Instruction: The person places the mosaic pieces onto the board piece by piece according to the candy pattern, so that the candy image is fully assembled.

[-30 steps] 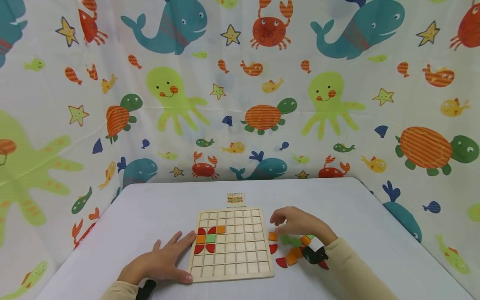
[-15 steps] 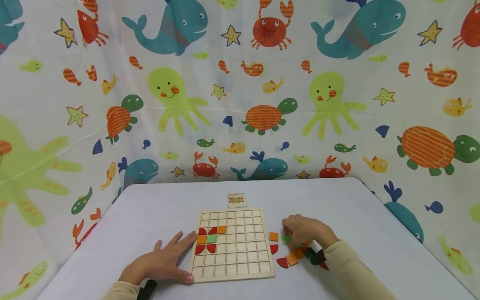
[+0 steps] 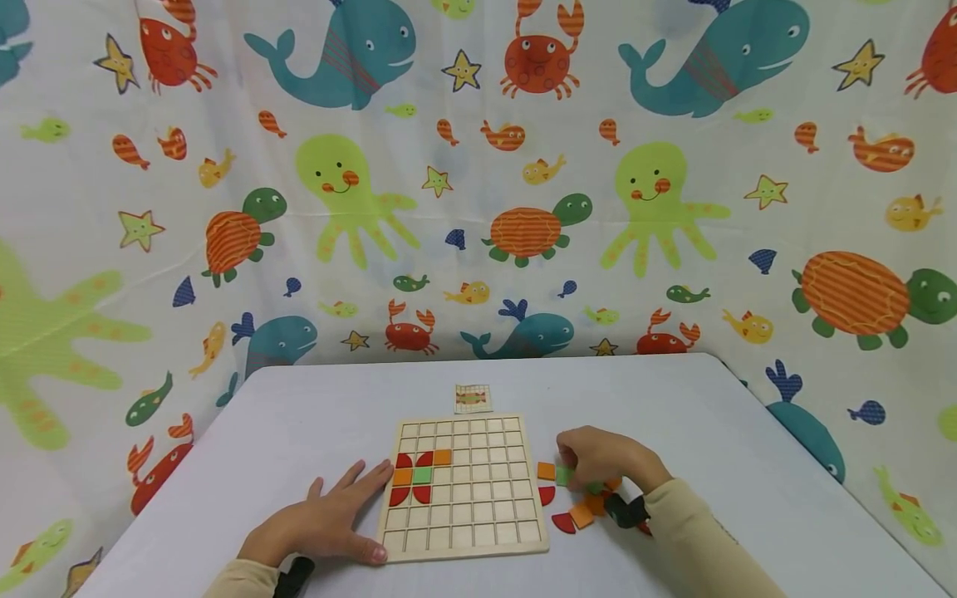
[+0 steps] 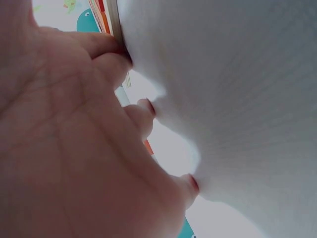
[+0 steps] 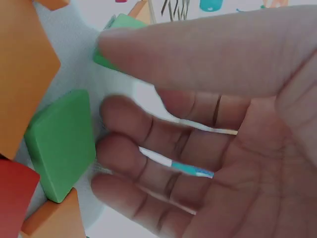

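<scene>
A wooden grid board (image 3: 486, 508) lies on the white table, with red rounded tiles (image 3: 399, 497), orange squares and a green square (image 3: 422, 475) in its left cells. My left hand (image 3: 317, 525) rests beside it, fingers spread, with fingertips and thumb at the board's left edge. To the board's right, my right hand (image 3: 609, 455) is over loose tiles. Its thumb lies on a green square tile (image 5: 128, 21), and the fingers bend down to it in a pinch; the index fingertip is hidden behind the thumb. Another green tile (image 5: 64, 146) lies close by.
Loose orange tiles (image 3: 581, 516) and red tiles (image 3: 564, 522) lie right of the board, some beneath the right wrist. A small patterned card (image 3: 473, 399) sits behind the board. A curtain printed with sea animals (image 3: 523, 232) hangs beyond the table.
My right hand has come down from beside the board onto the loose tiles. A green tile has shifted slightly left under its fingers. The left hand stays in place.
</scene>
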Available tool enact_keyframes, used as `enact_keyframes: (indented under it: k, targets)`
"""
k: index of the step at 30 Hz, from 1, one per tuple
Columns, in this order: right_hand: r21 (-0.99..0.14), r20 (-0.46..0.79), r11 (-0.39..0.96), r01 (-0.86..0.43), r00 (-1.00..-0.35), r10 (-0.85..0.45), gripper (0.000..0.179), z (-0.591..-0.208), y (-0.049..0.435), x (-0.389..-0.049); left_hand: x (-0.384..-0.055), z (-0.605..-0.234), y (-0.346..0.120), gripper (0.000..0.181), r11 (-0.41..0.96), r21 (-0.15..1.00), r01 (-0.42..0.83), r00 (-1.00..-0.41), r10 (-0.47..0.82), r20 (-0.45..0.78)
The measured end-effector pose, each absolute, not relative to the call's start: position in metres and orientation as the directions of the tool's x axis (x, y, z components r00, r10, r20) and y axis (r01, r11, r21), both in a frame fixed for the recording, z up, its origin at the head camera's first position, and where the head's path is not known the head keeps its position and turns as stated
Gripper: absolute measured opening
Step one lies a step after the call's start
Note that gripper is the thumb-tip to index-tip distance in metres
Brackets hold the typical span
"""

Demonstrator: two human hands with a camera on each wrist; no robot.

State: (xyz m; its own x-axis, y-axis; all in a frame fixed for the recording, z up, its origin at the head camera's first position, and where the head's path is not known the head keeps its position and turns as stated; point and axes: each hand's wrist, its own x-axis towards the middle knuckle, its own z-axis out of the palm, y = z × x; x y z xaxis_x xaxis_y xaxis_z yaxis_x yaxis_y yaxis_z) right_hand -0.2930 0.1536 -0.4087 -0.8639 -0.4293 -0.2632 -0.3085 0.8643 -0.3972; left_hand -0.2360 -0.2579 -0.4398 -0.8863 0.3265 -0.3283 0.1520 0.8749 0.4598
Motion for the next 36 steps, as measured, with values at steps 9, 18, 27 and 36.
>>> enact_keyframes:
  k: [9,18,27,36]
  targets:
    - [-0.501,-0.167,0.764,-0.407,-0.821,-0.546,0.026,-0.404,0.154,-0.296,-0.235,-0.44,-0.257,0.119,0.877,0.456,0.155,-0.889,0.325,-0.324]
    - [-0.659,-0.105,0.607,-0.445,-0.744,-0.66,0.017,-0.398,0.14,-0.299,-0.235,-0.44,-0.258,0.12,0.868,0.472,0.157,-0.885,0.335,-0.322]
    - [-0.658,-0.057,0.552,-0.512,-0.697,-0.715,0.02,-0.396,0.126,-0.304,-0.235,-0.44,-0.257,0.119,0.878,0.458,0.143,-0.889,0.317,-0.33]
    - [-0.672,-0.019,0.54,-0.507,-0.717,-0.697,0.014,-0.394,0.1,-0.303,-0.235,-0.438,-0.257,0.118,0.874,0.467,0.135,-0.887,0.316,-0.335]
